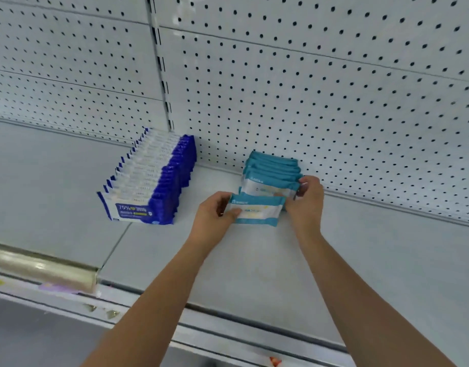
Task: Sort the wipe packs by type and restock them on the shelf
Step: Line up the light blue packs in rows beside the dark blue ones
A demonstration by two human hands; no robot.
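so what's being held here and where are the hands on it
A teal wipe pack, by its short ends: the left hand pinches the left end, the right hand grips the right end.

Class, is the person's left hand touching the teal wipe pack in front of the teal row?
Touching. The head view shows the left hand gripping the teal wipe pack at one end, thumb across its front.

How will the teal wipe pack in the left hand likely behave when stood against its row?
Probably soft and light: the teal wipe pack is a film pouch the left hand holds by one end. Stood on its thin edge, it may tip unless leaning on the teal row.
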